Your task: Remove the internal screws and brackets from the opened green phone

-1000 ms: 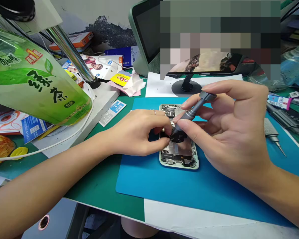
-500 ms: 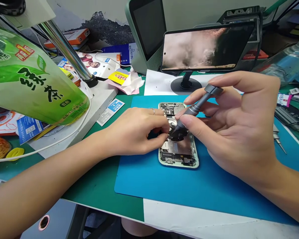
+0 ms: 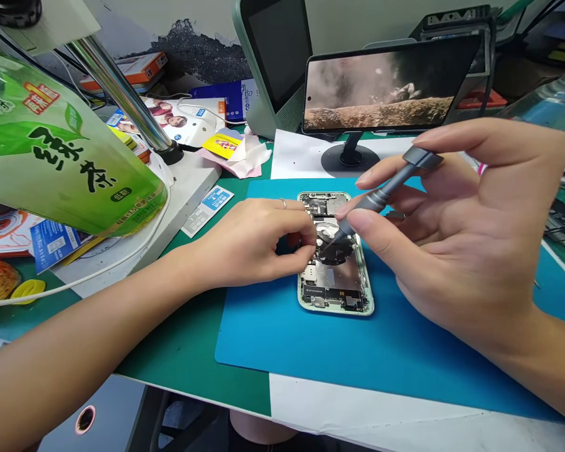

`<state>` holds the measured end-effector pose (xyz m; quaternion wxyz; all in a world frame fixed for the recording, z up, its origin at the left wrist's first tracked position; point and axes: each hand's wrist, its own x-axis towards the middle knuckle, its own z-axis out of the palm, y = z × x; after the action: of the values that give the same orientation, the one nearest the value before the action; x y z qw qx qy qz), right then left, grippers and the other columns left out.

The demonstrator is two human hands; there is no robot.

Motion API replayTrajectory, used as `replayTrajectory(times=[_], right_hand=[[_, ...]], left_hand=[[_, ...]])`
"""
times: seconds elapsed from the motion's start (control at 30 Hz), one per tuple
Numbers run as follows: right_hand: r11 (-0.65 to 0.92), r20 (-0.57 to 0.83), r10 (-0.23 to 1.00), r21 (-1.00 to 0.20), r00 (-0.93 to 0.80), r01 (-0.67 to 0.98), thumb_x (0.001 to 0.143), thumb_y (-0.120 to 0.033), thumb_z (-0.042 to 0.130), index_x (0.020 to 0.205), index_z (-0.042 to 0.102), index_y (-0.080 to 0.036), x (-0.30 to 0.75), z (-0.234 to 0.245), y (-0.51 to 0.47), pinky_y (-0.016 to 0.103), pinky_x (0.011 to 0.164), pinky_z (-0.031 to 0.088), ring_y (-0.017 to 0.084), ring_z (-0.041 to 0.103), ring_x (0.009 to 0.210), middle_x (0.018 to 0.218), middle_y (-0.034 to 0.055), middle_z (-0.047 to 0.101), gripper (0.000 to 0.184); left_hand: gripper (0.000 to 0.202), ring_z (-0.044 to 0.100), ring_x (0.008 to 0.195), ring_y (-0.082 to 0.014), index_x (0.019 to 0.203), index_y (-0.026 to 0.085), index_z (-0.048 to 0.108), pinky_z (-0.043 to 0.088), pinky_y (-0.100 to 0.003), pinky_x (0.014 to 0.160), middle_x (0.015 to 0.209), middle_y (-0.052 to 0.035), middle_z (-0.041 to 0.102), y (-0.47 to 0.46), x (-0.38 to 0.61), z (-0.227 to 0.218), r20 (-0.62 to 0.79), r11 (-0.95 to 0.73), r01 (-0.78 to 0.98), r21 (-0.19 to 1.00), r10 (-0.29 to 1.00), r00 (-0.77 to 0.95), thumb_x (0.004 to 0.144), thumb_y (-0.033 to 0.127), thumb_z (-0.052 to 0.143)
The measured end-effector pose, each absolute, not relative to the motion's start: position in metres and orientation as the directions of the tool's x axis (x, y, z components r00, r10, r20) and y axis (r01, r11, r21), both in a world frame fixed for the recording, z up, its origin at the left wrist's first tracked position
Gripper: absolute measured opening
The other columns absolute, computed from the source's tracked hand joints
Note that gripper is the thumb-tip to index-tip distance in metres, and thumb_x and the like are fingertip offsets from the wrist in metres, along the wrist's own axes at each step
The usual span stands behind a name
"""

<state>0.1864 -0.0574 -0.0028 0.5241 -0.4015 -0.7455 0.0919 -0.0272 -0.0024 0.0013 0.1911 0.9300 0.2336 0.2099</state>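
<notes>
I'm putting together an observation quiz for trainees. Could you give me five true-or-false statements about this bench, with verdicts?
1. The right hand holds a slim grey tool over an opened phone. True.
2. The phone lies on a red mat. False: the mat under it is blue.
3. The left hand wears a ring. True.
4. The left hand is wrapped around a bottle. False: its fingertips are at the phone's left edge.
5. Beyond the phone, a propped-up screen shows a picture. True.

The screwdriver point(image 3: 374, 200) is grey, the mat point(image 3: 311, 348) plain blue, the phone's rim point(image 3: 369, 296) pale green.
</notes>
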Motion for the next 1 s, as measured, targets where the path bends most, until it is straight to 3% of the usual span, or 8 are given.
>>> replayTrajectory(times=[0.17,0.37,0.47,0.6,0.73,1.0], right_hand=[[0.611,0.693,0.718,-0.59,-0.057,0.527,0.091,-0.012,0.072,0.116,0.045,-0.028,0.189,-0.001,-0.056,0.018,0.063,0.056,0.01,0.066,0.109,0.122,0.0007,0.048,0.04],[0.61,0.674,0.738,-0.647,-0.03,0.457,0.088,-0.017,0.076,0.121,0.044,-0.029,0.195,-0.003,-0.052,0.018,0.059,0.055,0.011,0.068,0.108,0.111,-0.0021,0.062,0.047],[0.606,0.656,0.754,-0.67,-0.04,0.429,0.088,-0.017,0.075,0.121,0.043,-0.029,0.194,-0.004,-0.052,0.018,0.062,0.059,0.01,0.07,0.099,0.112,-0.0023,0.061,0.047],[0.602,0.638,0.77,-0.712,-0.026,0.361,0.087,-0.014,0.075,0.12,0.043,-0.027,0.193,-0.004,-0.053,0.017,0.068,0.062,0.009,0.068,0.103,0.112,-0.0012,0.059,0.048],[0.6,0.628,0.778,-0.724,-0.035,0.341,0.086,-0.016,0.076,0.12,0.043,-0.027,0.194,-0.004,-0.054,0.019,0.066,0.063,0.009,0.07,0.097,0.113,-0.0009,0.061,0.049],[0.601,0.63,0.775,-0.711,-0.048,0.364,0.086,-0.014,0.076,0.12,0.044,-0.028,0.195,-0.004,-0.054,0.021,0.065,0.063,0.012,0.068,0.102,0.114,0.0004,0.059,0.049]], left_hand=[[0.007,0.048,0.059,-0.007,0.084,0.017,0.071,0.039,-0.023,0.062,0.076,0.0034,0.067,0.006,-0.03,0.004,0.368,-0.753,0.464,0.467,0.642,0.673,0.089,0.016,0.067],[0.01,0.05,0.061,-0.0115,0.081,0.017,0.073,0.038,-0.028,0.062,0.073,0.0008,0.067,0.025,-0.038,0.008,0.322,-0.578,0.707,0.408,0.815,0.482,0.086,0.022,0.065],[0.012,0.053,0.063,-0.0134,0.081,0.017,0.073,0.037,-0.028,0.063,0.073,-0.0005,0.069,0.03,-0.041,0.008,0.282,-0.549,0.745,0.379,0.835,0.472,0.085,0.023,0.064],[0.014,0.057,0.067,-0.0147,0.082,0.017,0.074,0.038,-0.028,0.065,0.075,-0.0014,0.07,0.031,-0.041,0.007,0.234,-0.545,0.76,0.354,0.838,0.492,0.086,0.026,0.064],[0.015,0.057,0.067,-0.0147,0.085,0.016,0.075,0.037,-0.028,0.063,0.076,-0.0021,0.071,0.03,-0.039,0.005,0.203,-0.545,0.763,0.347,0.838,0.506,0.087,0.027,0.065],[0.012,0.057,0.066,-0.0136,0.087,0.016,0.076,0.037,-0.027,0.064,0.078,-0.0014,0.072,0.029,-0.039,0.006,0.193,-0.566,0.751,0.34,0.824,0.533,0.086,0.023,0.065]])
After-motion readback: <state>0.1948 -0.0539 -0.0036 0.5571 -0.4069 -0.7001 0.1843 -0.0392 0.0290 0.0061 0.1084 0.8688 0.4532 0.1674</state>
